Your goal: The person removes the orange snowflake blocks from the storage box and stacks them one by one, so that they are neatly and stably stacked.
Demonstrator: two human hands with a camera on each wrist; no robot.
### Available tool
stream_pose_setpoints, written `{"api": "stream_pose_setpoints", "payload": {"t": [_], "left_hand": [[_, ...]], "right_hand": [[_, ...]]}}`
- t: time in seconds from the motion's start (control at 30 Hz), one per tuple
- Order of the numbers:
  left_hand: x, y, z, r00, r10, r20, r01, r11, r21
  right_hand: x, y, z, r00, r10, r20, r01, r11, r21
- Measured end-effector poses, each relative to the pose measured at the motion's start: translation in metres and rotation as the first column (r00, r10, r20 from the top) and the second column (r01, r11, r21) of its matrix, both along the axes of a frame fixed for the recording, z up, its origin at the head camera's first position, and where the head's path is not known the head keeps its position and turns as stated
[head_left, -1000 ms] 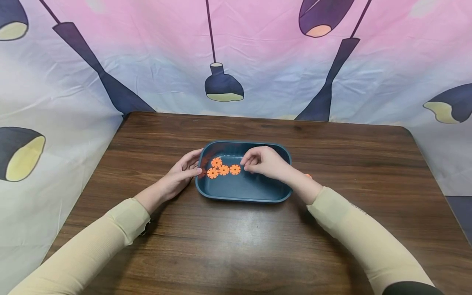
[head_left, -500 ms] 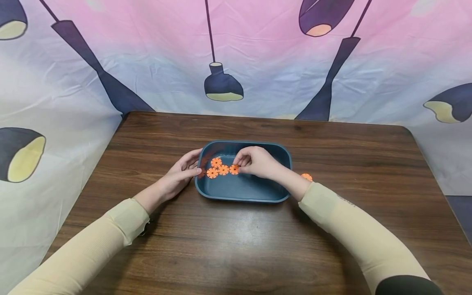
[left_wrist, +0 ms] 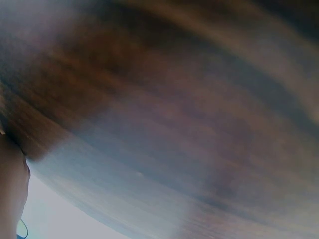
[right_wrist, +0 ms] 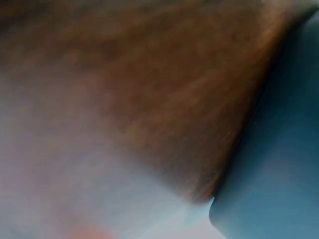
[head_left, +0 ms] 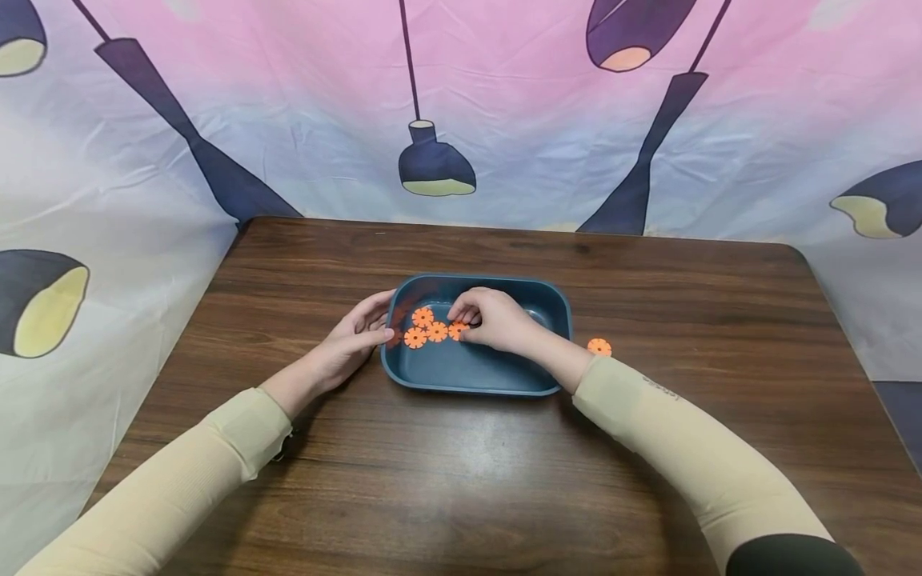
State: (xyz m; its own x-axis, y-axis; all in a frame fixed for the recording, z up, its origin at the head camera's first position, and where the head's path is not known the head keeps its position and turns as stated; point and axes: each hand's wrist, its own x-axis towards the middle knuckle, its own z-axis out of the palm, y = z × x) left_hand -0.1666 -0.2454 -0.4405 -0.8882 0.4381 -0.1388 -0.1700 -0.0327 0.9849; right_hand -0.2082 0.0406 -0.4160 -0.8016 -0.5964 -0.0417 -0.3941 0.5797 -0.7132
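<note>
My left hand (head_left: pixel 353 340) grips the left end of a dark blue rectangular tray (head_left: pixel 475 390), its thumb over the rim and its fingers along the outside. Several orange notched plastic discs, like snowflake building pieces, lie flat at the left of the tray floor. Reaching in over the right side, my right hand (head_left: pixel 497 320) has its curled fingers and thumb at the rightmost disc (head_left: pixel 456 330), pinching at its edge. The nearest other disc (head_left: pixel 436 332) lies just left of it. In the right wrist view, only the tray's blue outer wall (right_wrist: pixel 274 164) shows clearly.
One more orange disc (head_left: pixel 599 346) lies on the brown wooden table (head_left: pixel 461 480), right of the tray and close to my right sleeve. Behind the table hangs a cloth (head_left: pixel 519 160) printed with lamps. The left wrist view shows mostly blurred tabletop.
My right hand has moved left inside the tray, from beside the rightmost disc onto it. The disc on the table has come out from behind my right wrist. My left hand stays put.
</note>
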Motion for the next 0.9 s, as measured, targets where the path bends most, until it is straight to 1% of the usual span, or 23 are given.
{"api": "stream_pose_setpoints", "payload": {"t": [0.43,0.63,0.9], "left_hand": [[0.0001,0.0012,0.0001,1.000,0.003,-0.010,-0.003,1.000,-0.006],[0.0005,0.0012,-0.0007,1.000,0.005,-0.005,-0.005,1.000,-0.005],[-0.0005,0.0012,-0.0018,1.000,0.008,-0.013,-0.008,1.000,-0.009]], "right_hand": [[0.0014,-0.0018,-0.0028,0.998,-0.004,-0.065,0.007,0.999,0.034],[0.0006,-0.0017,-0.0045,0.999,0.001,-0.052,0.001,1.000,0.031],[0.0006,-0.0022,-0.0031,1.000,0.020,-0.024,-0.019,0.999,0.036]]}}
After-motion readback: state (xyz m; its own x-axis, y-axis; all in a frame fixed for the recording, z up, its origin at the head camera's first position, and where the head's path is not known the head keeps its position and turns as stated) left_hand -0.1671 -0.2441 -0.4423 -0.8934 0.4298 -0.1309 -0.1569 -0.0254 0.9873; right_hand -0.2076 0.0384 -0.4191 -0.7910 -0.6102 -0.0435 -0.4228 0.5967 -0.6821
